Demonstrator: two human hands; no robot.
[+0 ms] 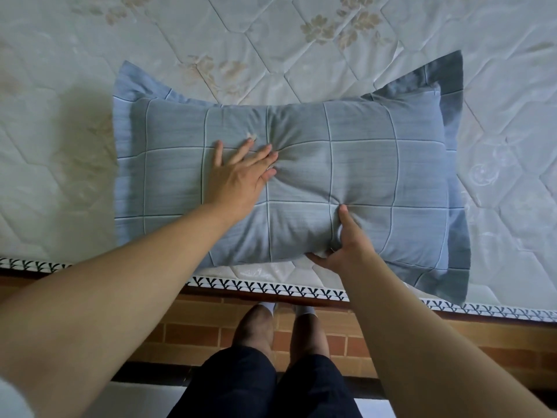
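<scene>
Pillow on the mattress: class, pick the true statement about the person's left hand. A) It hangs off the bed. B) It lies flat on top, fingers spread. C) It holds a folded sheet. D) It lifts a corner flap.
B: the left hand rests open-palmed on the pillow, fingers spread, denting the fabric.

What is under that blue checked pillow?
The blue checked pillow lies on a white quilted floral mattress. Anything directly beneath it is hidden.

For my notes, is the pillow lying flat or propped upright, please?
Flat: the pillow lies broadside down on the mattress, left hand pressing it.
</scene>
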